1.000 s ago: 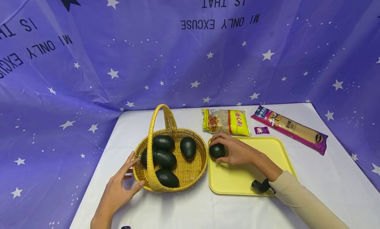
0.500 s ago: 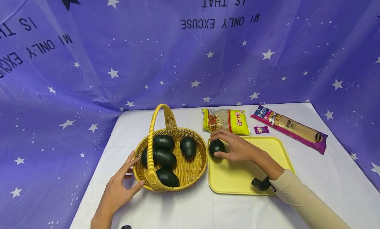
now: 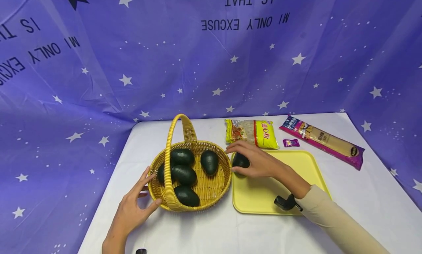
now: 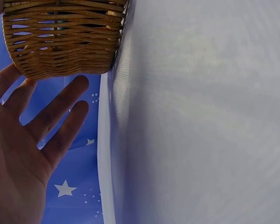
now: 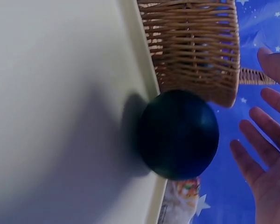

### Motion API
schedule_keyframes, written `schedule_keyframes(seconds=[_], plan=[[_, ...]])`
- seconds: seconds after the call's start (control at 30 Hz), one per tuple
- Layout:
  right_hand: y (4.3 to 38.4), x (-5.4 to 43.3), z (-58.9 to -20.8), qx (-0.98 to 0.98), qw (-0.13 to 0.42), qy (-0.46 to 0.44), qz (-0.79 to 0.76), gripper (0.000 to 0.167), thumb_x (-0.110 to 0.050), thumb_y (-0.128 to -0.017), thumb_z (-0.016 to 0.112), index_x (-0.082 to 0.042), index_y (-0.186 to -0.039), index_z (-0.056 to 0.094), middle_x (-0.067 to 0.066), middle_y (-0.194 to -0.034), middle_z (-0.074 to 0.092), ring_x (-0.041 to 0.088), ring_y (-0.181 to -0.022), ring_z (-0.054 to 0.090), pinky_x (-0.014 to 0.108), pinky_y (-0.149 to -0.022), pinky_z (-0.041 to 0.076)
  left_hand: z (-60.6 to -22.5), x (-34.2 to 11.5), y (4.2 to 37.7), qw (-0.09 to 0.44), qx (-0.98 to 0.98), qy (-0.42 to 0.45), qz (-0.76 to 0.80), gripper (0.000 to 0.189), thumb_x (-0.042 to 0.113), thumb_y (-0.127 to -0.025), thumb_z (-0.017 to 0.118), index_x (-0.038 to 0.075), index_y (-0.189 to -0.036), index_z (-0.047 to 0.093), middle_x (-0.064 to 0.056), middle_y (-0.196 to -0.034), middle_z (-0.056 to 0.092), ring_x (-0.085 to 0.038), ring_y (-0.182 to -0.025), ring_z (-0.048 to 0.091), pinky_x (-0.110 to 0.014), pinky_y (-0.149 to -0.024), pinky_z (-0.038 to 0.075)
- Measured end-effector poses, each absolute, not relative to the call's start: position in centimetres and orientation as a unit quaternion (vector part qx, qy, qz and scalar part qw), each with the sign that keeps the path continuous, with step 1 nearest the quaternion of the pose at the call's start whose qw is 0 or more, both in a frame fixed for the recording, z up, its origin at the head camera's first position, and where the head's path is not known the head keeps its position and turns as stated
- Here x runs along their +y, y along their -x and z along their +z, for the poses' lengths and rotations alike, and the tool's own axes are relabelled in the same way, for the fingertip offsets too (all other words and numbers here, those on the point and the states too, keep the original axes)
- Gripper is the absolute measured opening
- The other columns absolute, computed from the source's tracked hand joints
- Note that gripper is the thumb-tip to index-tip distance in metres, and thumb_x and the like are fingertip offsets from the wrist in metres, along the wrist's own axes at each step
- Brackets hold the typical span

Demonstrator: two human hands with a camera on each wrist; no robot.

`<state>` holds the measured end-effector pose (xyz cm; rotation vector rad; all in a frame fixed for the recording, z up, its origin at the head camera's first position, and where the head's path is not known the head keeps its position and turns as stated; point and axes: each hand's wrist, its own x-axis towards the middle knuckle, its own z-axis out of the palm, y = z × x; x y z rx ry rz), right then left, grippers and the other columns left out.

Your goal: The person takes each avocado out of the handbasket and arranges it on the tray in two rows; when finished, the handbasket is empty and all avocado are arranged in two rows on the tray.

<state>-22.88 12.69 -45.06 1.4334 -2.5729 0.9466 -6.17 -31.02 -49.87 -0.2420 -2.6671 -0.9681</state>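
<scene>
A yellow wicker basket [image 3: 211, 191] with a tall handle stands on the left, several dark green avocados [image 3: 209, 162] lying in it. My left hand [image 3: 132, 210] is spread at its left side, thumb and fingertips touching the rim; the left wrist view shows straight fingers by the woven wall [image 4: 60, 46]. One dark avocado [image 3: 240, 160] sits at the left end of a yellow tray [image 3: 257, 197]. My right hand [image 3: 258, 161] hovers over it, fingers extended. In the right wrist view the fingers [image 5: 261, 126] are apart from the avocado [image 5: 177, 135].
Behind the tray lie a yellow bag of pasta [image 3: 252, 133], a small purple packet [image 3: 291, 142] and a long purple noodle pack [image 3: 323, 140]. A white cloth covers the table [image 3: 211, 232]. Blue star-printed fabric [image 3: 197, 63] hangs behind it.
My right hand has loosened from the avocado, its fingers straightening and shifting slightly left over it. The avocado stays on the tray. My left hand keeps its place at the basket.
</scene>
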Motion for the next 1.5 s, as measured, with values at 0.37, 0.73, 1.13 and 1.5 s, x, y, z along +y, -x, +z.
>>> schedule_keyframes(seconds=[0.37,0.73,1.13,1.5], plan=[[22.5,10.5,-43.9,-0.819,0.016,-0.486,0.304,0.056,-0.041,-0.098,0.080,-0.017,-0.147,0.063,-0.003,-0.147,0.059,0.018,-0.138,0.057,0.046,-0.117,0.051,-49.9,-30.8,6.2,0.147,-0.925,0.090,-0.339,0.084,0.028,-0.085,0.093,0.024,-0.159,0.054,0.003,-0.173,0.038,-0.014,-0.117,0.070,-0.014,-0.093,0.056],[22.8,8.6,-43.7,-0.805,-0.010,-0.508,0.308,0.055,-0.033,-0.099,0.080,-0.014,-0.148,0.062,0.001,-0.149,0.057,0.018,-0.139,0.055,0.040,-0.118,0.050,-50.0,-30.9,6.2,0.149,-0.924,0.089,-0.340,0.085,0.028,-0.085,0.093,0.027,-0.160,0.053,0.006,-0.173,0.038,-0.014,-0.114,0.070,-0.014,-0.093,0.057],[23.0,7.0,-44.2,-0.801,-0.022,-0.536,0.265,0.056,-0.032,-0.101,0.078,-0.008,-0.149,0.060,0.005,-0.151,0.053,0.021,-0.137,0.056,0.039,-0.116,0.052,-49.7,-30.9,6.6,0.146,-0.927,0.095,-0.333,0.083,0.029,-0.085,0.093,0.029,-0.159,0.054,0.003,-0.173,0.038,-0.015,-0.113,0.071,-0.018,-0.091,0.059],[23.2,4.9,-44.7,-0.817,-0.024,-0.541,0.199,0.058,-0.028,-0.099,0.082,-0.010,-0.149,0.059,0.008,-0.153,0.051,0.022,-0.138,0.055,0.037,-0.109,0.056,-49.8,-30.8,6.2,0.154,-0.923,0.093,-0.340,0.083,0.027,-0.084,0.093,0.026,-0.158,0.055,0.002,-0.173,0.039,-0.008,-0.119,0.067,-0.011,-0.092,0.055]])
